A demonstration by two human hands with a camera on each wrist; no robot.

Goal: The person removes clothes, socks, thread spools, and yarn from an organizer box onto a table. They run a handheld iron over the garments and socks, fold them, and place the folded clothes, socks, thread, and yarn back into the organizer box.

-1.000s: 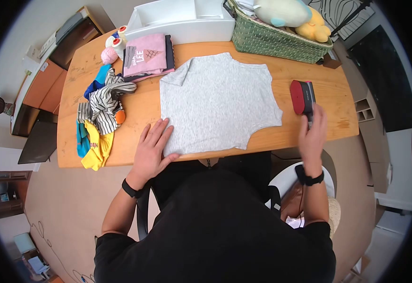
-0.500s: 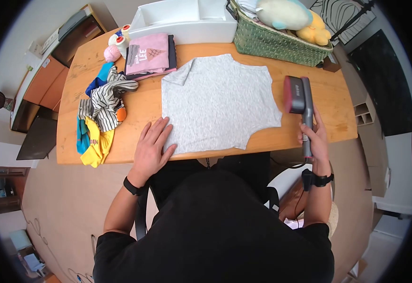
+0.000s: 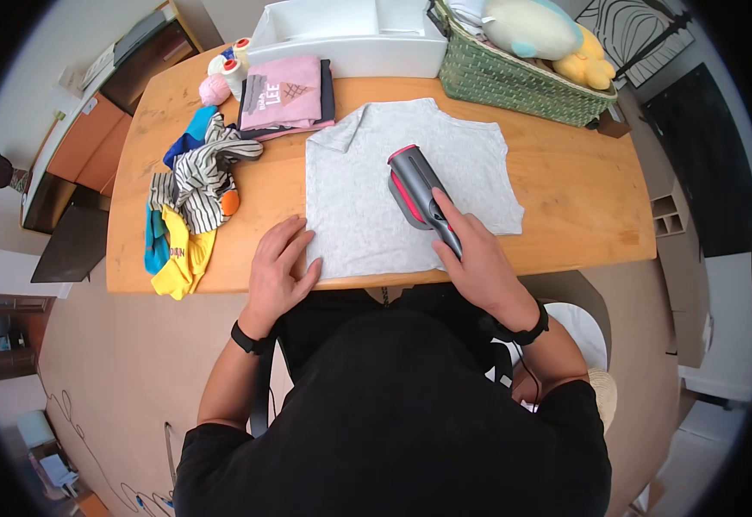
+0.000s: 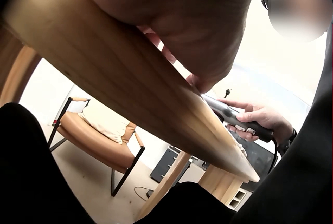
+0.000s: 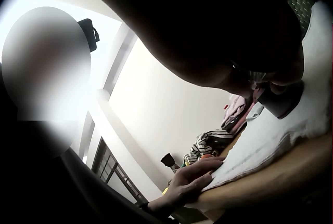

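Observation:
A light grey short-sleeved shirt (image 3: pixel 354 202) lies flat on the wooden table (image 3: pixel 570 185), one sleeve folded in at its upper left. In my right hand (image 3: pixel 483 269) I grip the handle of a dark grey and red handheld garment steamer (image 3: pixel 419 183), whose head is over the middle of the shirt. My left hand (image 3: pixel 277 269) rests at the shirt's lower left corner by the table's front edge, fingers relaxed. The left wrist view shows the steamer's handle (image 4: pixel 223 110) beyond the tabletop. In the right wrist view my gripping hand is mostly dark.
Left of the shirt lie a striped garment (image 3: pixel 199 181) and yellow clothing (image 3: pixel 184 263). Behind them are folded clothes with a pink top (image 3: pixel 285 90), thread spools and pink yarn (image 3: pixel 214 90). A white divided box (image 3: pixel 350 56) and a green basket (image 3: pixel 522 86) of plush toys line the back.
My right hand took hold of the steamer at the table's right side, lifted and turned it, then brought it left over the shirt. My left hand stayed at the shirt's corner.

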